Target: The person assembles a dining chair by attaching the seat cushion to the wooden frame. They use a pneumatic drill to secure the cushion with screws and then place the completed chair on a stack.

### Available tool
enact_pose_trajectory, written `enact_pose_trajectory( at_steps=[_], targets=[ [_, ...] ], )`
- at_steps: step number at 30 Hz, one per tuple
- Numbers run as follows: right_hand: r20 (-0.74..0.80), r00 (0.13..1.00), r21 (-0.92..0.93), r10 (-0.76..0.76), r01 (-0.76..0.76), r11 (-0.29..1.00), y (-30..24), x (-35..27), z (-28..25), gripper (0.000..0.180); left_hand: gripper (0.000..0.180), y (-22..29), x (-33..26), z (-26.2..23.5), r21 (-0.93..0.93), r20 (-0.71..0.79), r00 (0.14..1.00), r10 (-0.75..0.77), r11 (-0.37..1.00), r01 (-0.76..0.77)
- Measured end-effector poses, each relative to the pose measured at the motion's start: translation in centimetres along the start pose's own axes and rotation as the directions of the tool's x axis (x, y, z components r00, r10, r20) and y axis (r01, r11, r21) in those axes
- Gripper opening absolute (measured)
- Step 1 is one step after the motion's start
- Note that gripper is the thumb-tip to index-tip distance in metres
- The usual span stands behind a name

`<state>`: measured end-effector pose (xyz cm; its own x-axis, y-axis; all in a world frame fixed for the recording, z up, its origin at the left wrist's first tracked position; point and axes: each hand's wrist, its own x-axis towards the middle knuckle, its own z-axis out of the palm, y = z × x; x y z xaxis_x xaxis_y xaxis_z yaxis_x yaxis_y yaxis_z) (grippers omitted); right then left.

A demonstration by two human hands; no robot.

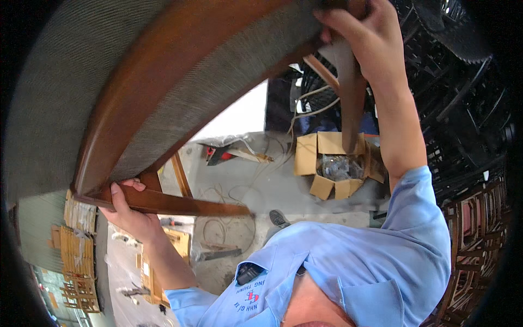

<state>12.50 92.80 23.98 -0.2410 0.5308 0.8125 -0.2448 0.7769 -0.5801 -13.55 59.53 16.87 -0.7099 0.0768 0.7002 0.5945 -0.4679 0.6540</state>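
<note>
Raised before me is a piece of brown wooden furniture that looks like a chair point(163, 60), with a curved frame and dark ribbed or woven panels. My left hand point(131, 212) grips its lower left corner, where a tapered wooden leg point(190, 205) points to the right. Up at the top right, my right hand point(376, 41) is closed round the frame beside another leg point(351, 92), which hangs downward. Both hands hold the chair off the floor. Its upper part runs out of view.
An opened cardboard box point(317, 143) with plastic bags inside stands on the grey floor point(218, 180) below. Cords and a red-and-black tool point(218, 155) lie nearby. Dark stacked frames point(452, 92) fill the right side. Stacked wooden parts point(76, 250) stand at the left.
</note>
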Motion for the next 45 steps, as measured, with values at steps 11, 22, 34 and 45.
enact_pose_trajectory(
  at_steps=[11,22,34,45],
  targets=[
    [-0.004,0.699,-0.181,-0.715,0.703,0.688,13.8,16.6,22.0,0.032,0.058,-30.9,9.6,2.0,-0.161,-0.414,0.909,-0.050,0.987,-0.019],
    [0.150,0.890,0.284,-0.431,0.379,0.881,40.2,26.2,40.4,0.050,0.046,-53.2,13.9,2.9,0.012,-0.542,0.833,-0.110,0.990,0.138],
    [0.314,0.948,0.352,0.045,-0.161,0.922,66.3,38.4,57.8,0.046,0.055,-58.0,23.6,15.9,0.464,-0.201,0.980,0.008,0.881,0.088],
    [0.184,0.947,0.009,0.265,-0.271,0.963,88.3,42.2,60.2,0.035,0.066,-67.8,29.0,30.0,0.626,0.082,0.997,-0.016,0.779,-0.039]
  ],
)
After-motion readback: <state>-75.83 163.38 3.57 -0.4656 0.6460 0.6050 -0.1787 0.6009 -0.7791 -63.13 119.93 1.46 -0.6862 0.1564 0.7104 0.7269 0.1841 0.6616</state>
